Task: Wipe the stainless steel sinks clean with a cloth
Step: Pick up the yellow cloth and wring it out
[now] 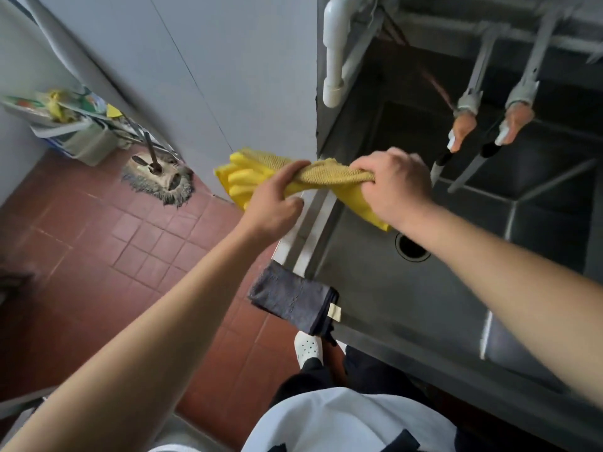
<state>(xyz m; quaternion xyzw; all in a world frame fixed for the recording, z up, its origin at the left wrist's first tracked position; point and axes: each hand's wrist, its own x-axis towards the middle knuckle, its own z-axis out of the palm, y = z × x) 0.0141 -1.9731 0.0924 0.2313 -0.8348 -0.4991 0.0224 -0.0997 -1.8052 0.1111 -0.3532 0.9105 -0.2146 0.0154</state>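
A yellow cloth [326,176] is stretched and twisted between both hands above the left rim of the near steel sink [385,288]. My left hand [277,203] grips its left part, where yellow folds bunch out. My right hand [394,187] is closed on its right part, with a loose end hanging below toward the basin. The sink's drain [411,247] shows just under my right wrist. A second, darker basin [554,177] lies beyond, to the right.
A folded grey cloth [293,296] hangs over the sink's front-left corner. Two taps [489,125] and a white pipe [334,60] reach over the basins. A mop head [160,177] rests on the red tiled floor by the wall, near a cluttered shelf [65,119].
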